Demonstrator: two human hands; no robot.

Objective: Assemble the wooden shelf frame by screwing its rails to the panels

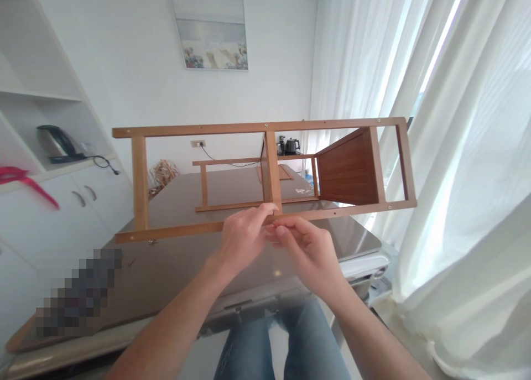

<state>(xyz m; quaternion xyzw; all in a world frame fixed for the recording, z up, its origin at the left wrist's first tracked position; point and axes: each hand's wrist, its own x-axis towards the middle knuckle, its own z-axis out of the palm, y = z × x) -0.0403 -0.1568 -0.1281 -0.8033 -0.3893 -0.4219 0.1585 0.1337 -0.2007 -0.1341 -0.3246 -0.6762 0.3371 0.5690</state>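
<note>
A wooden shelf frame (188,128) lies on its side on the grey tabletop (244,269), its near face of rails and crossbars towards me. My left hand (244,236) is closed around the lower near rail, its fingers by the foot of the middle crossbar (271,167). Just to the right, my right hand (311,250) is closed in a pinch against the outer side of the same rail. Whatever lies between its thumb and fingers is hidden. Small round screw heads or holes dot the rails. A reddish wood panel (350,170) fills the section on the right.
A thin wooden piece (286,172) lies farther back on the table. A pixelated dark patch covers the left front. White cabinets with an electric kettle (58,143) stand left; a black kettle (292,145) is at the back. White curtains (468,147) hang close on the right.
</note>
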